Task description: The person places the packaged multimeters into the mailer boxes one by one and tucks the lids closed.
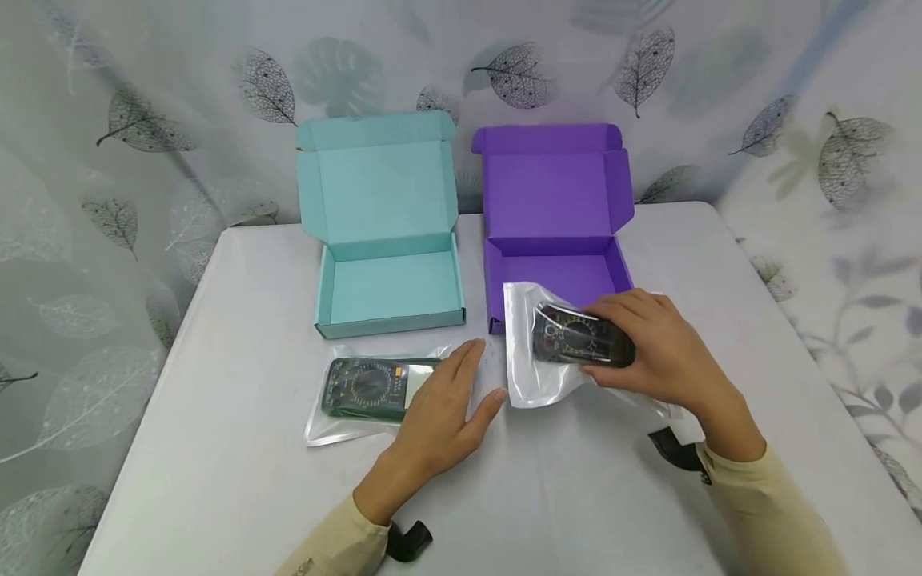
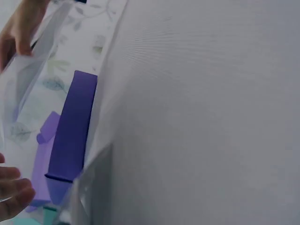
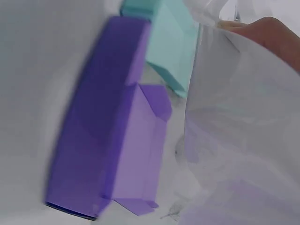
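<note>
In the head view my right hand [image 1: 651, 348] grips a dark multimeter [image 1: 579, 336] inside a clear plastic bag [image 1: 529, 384], raised in front of the purple box [image 1: 558, 140]. The bag's pale sheet fills much of the right wrist view. My left hand [image 1: 442, 420] has its fingers extended over the right end of a second bagged multimeter [image 1: 367, 388], which lies on the table with its dial showing. Whether those fingers touch the bag cannot be told. Some left fingers [image 2: 14, 194] show at the left wrist view's edge.
A teal box [image 1: 389, 288] stands at the back of the white-covered table [image 1: 223, 384], its lid raised. To its right the purple box also has its lid up. Behind both hangs a leaf-patterned cloth [image 1: 403, 56]. Black straps [image 1: 410, 542] stick out beside the sleeves.
</note>
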Demonstrator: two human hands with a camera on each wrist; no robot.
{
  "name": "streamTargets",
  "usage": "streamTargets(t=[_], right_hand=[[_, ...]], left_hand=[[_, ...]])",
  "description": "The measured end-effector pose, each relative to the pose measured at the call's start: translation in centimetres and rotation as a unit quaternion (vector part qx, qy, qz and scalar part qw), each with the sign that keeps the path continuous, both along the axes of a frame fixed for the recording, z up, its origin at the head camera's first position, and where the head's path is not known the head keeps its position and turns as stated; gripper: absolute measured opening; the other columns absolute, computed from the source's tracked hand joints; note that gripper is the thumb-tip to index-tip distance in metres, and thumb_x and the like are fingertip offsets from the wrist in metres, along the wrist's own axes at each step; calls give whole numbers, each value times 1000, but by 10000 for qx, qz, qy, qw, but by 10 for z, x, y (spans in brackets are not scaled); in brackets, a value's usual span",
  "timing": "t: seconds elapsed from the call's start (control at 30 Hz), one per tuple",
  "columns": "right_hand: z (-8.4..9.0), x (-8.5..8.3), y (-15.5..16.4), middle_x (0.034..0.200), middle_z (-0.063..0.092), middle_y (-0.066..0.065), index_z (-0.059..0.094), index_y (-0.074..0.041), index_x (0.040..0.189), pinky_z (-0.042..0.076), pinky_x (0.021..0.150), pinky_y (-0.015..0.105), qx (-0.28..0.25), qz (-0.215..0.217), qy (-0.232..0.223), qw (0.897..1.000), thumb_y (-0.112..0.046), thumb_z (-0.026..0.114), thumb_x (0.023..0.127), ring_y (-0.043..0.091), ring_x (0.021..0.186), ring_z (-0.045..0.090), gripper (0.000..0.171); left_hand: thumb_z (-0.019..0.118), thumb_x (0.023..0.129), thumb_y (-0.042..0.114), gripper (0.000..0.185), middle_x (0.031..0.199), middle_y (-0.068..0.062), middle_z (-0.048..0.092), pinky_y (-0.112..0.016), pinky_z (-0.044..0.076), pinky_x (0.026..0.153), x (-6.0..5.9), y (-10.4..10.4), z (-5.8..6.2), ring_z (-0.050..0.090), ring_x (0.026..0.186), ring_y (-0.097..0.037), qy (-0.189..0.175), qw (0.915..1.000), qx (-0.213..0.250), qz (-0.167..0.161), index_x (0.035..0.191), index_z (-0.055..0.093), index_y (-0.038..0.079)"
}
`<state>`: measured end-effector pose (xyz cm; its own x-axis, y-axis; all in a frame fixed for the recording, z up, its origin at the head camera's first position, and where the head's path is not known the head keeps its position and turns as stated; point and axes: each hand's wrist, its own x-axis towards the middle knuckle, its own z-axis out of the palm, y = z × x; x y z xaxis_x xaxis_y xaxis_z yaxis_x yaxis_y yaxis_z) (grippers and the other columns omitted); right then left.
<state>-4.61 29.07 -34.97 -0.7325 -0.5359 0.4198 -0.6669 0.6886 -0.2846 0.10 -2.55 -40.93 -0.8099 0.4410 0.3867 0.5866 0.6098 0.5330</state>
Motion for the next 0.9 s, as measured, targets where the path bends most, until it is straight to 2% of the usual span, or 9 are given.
streamTargets(t=[0.13, 0.23, 0.47, 0.6, 0.73, 0.9], right_hand=[[12, -24, 4, 120, 68, 14, 68, -4, 127, 40, 92, 57, -12, -171, 99, 9998, -31, 94, 65, 33, 111, 59, 72], [16, -39, 6, 121, 68, 14, 69, -3, 127, 40, 92, 57, 20, -277, 28, 9996, -31, 95, 65, 34, 113, 58, 72], [21, -72, 5, 118, 68, 13, 69, -6, 124, 40, 94, 58, 301, -339, -222, 9987, -30, 94, 69, 33, 110, 58, 65], [20, -91, 3, 118, 69, 14, 70, -5, 125, 40, 95, 58, 358, -330, -385, 9981, -28, 94, 70, 35, 111, 58, 64], [13, -107, 3, 119, 69, 15, 70, -3, 125, 40, 95, 58, 343, -290, -564, 9974, -25, 95, 70, 37, 114, 58, 64], [1, -125, -2, 121, 69, 15, 70, -1, 127, 40, 101, 58, 371, -169, -864, 9954, -25, 95, 72, 38, 118, 57, 65]], left_hand=[[47, 109, 46, 70, 157, -21, 43, -48, 38, 115, -10, 9, 7, 41, 146, -31, 292, 9995, 106, -109, 156, 39, -5], [47, 109, 45, 69, 158, -20, 43, -48, 38, 115, -16, 15, 10, 41, 146, -30, 332, 9992, 94, -208, 155, 41, -6], [51, 107, 43, 70, 161, -18, 39, -53, 39, 114, -33, 24, 12, 40, 146, -34, -161, 9995, -240, -148, 158, 38, -3], [51, 107, 44, 72, 163, -19, 35, -54, 34, 117, -45, 28, 11, 35, 148, -37, -337, 9986, -401, -35, 159, 35, -3], [52, 107, 45, 74, 163, -22, 32, -54, 33, 117, -54, 31, 8, 33, 149, -39, -366, 9978, -538, 83, 159, 32, -5], [52, 107, 46, 77, 166, -20, 28, -53, 31, 118, -60, 32, 6, 31, 150, -40, -524, 9954, -773, 229, 161, 29, -5]])
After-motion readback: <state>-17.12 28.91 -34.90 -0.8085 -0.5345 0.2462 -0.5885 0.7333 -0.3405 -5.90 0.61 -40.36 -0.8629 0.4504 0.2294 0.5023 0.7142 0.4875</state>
